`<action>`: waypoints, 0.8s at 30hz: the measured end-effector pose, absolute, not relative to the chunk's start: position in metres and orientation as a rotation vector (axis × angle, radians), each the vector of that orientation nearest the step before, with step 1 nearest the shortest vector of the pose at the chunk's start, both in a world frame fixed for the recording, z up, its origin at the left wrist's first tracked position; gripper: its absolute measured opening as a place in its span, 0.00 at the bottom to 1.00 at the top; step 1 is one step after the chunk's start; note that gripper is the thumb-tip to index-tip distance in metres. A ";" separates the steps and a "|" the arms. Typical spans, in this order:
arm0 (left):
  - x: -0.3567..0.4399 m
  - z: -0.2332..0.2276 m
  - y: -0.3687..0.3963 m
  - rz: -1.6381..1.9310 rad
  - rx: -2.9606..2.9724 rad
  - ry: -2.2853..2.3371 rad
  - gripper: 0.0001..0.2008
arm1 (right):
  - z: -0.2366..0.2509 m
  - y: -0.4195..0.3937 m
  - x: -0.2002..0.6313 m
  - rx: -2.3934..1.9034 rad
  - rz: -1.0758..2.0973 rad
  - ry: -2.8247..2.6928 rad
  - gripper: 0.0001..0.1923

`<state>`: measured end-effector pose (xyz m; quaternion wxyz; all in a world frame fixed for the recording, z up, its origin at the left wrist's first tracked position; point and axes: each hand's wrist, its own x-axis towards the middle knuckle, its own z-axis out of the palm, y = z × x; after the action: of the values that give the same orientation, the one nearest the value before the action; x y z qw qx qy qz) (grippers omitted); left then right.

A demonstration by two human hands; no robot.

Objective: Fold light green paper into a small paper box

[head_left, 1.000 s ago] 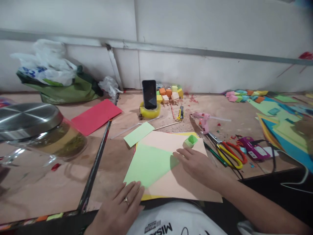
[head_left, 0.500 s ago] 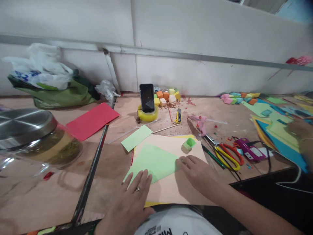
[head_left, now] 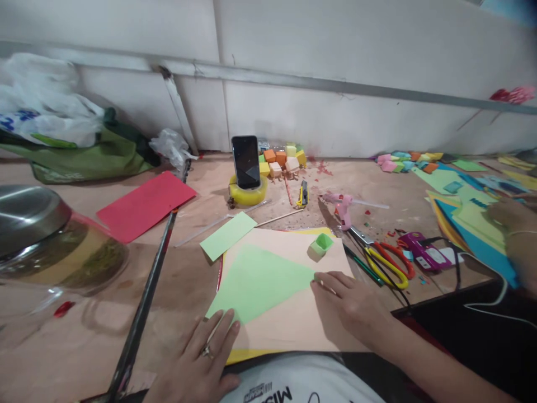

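A light green sheet of paper point(head_left: 260, 282), roughly triangular in outline, lies on a stack of pale peach paper point(head_left: 285, 330). My right hand point(head_left: 352, 299) has its fingertips closed on the sheet's right corner. With fingers stretched out flat, my left hand point(head_left: 205, 352) rests at the sheet's lower left edge, touching it with the fingertips. A small open green paper box point(head_left: 322, 244) stands on the peach stack, above my right hand. To the upper left, a light green paper strip point(head_left: 229, 235) overlaps the stack's edge.
Right of the stack lie scissors point(head_left: 388, 266), a pink glue gun point(head_left: 343, 210) and a purple device point(head_left: 425, 252). A phone point(head_left: 246, 162) leans in a yellow tape roll point(head_left: 247, 193). Red paper point(head_left: 146, 206) and a lidded jar point(head_left: 62, 246) stand left. Another person's hand point(head_left: 509, 215) works far right.
My left hand has slid down and left, uncovering more of the green sheet. My right hand has shifted slightly right with the sheet's corner. The camera view has also moved a little.
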<state>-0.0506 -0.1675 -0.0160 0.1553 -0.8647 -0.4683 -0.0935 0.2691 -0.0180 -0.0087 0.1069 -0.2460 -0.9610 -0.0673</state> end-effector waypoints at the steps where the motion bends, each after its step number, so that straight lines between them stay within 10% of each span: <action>1: -0.052 -0.013 -0.167 -0.253 -2.484 -1.344 0.20 | -0.010 -0.018 0.273 -0.751 -0.211 -2.813 0.22; 18: -0.041 -0.001 -0.142 -0.531 -2.144 -2.250 0.32 | 0.019 -0.014 0.234 -0.827 0.004 -2.642 0.14; 24: -0.058 0.009 -0.140 -0.822 -2.070 -2.139 0.12 | 0.020 -0.007 0.225 -0.724 0.107 -2.565 0.16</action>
<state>-0.0581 -0.1402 0.0085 0.0271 -0.6701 -0.6924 -0.2660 0.2246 -0.0072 0.0200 0.2351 -0.2639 -0.9347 0.0390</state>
